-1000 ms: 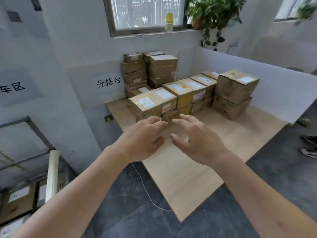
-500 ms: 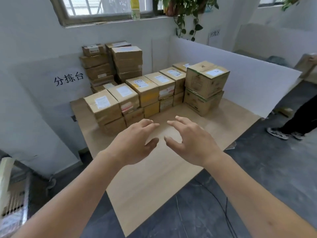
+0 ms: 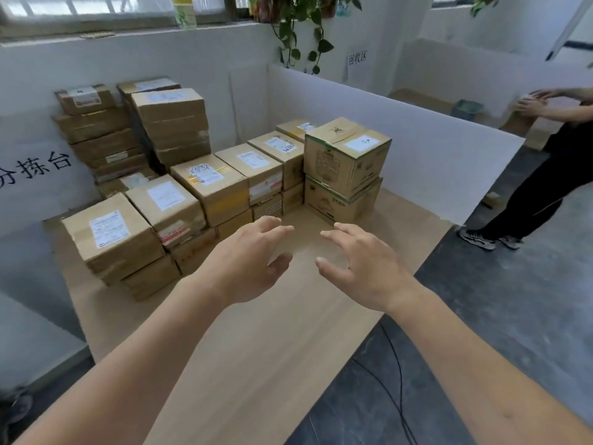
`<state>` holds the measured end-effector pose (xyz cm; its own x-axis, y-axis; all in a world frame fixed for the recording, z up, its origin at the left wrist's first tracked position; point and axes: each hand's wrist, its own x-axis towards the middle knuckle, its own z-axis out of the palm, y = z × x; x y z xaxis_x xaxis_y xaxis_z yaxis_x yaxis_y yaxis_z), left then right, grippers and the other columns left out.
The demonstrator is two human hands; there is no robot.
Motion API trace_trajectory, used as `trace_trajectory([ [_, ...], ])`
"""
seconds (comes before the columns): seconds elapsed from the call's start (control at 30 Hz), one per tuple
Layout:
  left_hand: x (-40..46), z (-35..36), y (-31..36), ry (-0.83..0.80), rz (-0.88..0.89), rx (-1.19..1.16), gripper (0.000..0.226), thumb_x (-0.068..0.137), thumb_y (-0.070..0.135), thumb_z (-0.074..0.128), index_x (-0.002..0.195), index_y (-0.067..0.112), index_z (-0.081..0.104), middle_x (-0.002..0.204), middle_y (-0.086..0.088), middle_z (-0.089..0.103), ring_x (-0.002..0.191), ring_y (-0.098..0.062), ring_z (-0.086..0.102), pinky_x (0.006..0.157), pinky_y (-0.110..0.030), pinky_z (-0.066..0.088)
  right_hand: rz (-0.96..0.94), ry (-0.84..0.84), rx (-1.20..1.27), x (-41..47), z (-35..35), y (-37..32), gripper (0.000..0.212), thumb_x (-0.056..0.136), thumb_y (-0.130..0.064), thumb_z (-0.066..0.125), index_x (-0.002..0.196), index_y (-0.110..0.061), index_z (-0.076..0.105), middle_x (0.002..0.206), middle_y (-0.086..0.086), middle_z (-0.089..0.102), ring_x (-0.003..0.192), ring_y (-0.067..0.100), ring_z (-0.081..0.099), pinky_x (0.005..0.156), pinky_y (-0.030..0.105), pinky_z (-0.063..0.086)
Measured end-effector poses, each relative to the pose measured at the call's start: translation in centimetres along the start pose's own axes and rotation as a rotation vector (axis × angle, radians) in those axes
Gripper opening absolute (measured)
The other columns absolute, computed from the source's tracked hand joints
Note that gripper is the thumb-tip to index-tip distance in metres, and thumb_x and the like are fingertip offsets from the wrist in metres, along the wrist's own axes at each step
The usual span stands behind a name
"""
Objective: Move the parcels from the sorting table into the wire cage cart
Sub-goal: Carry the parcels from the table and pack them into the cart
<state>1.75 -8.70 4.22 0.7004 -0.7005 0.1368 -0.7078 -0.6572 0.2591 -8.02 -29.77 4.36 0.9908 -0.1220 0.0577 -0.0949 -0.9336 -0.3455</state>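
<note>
Since the earlier frames both hands have come closer to the parcel rows, and the view has swung right, so a second person [image 3: 545, 175] now shows far right of the hands. Left hand [image 3: 244, 268] and right hand [image 3: 365, 268] hover side by side above the bare tabletop [image 3: 256, 348]; each grip released, fingers spread and lightly bent, holding nothing, touching nothing.

Just beyond the fingertips: low front row of labelled parcels [image 3: 211, 184], two layers, running diagonally away. Nearest parcel [image 3: 109, 236] lies left of the left hand. Ahead of the right hand, two larger boxes [image 3: 346, 155] stacked one on the other. Farther back left, taller stacks [image 3: 134, 130] against the wall.

White partition [image 3: 417, 149] stands behind and right of the boxes. Black cable [image 3: 394, 380] on the dark floor beneath the right forearm. Potted vine [image 3: 298, 33] and bottle [image 3: 184, 11] on the window sill above. Wire cage cart not in view
</note>
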Motion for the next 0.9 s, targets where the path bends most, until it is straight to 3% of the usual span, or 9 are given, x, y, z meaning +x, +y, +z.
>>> trace_trajectory([
  [0.37,13.9,3.3,3.8,-0.032,0.025,0.034,0.053,0.102,0.041,0.056,0.153,0.032,0.043,0.157,0.004,0.039,0.129,-0.022,0.055,0.098,-0.04,0.053,0.029,-0.014,0.062,7.6,-2.5,11.2,0.061,0.099,-0.059,0.052,0.154,-0.034,0.045,0.164,-0.006,0.035,0.149,0.015,0.034,0.116,0.041,0.04],
  [0.73,29.3,9.9,14.4,-0.033,-0.204,0.085,0.062,0.104,0.046,0.049,0.161,0.03,0.031,0.161,0.005,0.032,0.145,-0.022,0.039,0.107,-0.041,0.049,-0.108,-0.107,0.067,16.1,-8.8,31.0,0.061,0.1,-0.055,0.054,0.156,-0.031,0.043,0.163,-0.004,0.037,0.148,0.016,0.036,0.117,0.039,0.038],
  [0.9,33.4,12.1,16.5,-0.057,-0.293,0.072,0.06,0.103,0.046,0.049,0.159,0.03,0.034,0.16,0.004,0.034,0.143,-0.023,0.042,0.107,-0.041,0.049,-0.155,-0.152,0.065,19.9,-11.1,36.7,0.061,0.101,-0.052,0.055,0.157,-0.031,0.041,0.165,-0.005,0.034,0.15,0.015,0.034,0.117,0.036,0.035],
])
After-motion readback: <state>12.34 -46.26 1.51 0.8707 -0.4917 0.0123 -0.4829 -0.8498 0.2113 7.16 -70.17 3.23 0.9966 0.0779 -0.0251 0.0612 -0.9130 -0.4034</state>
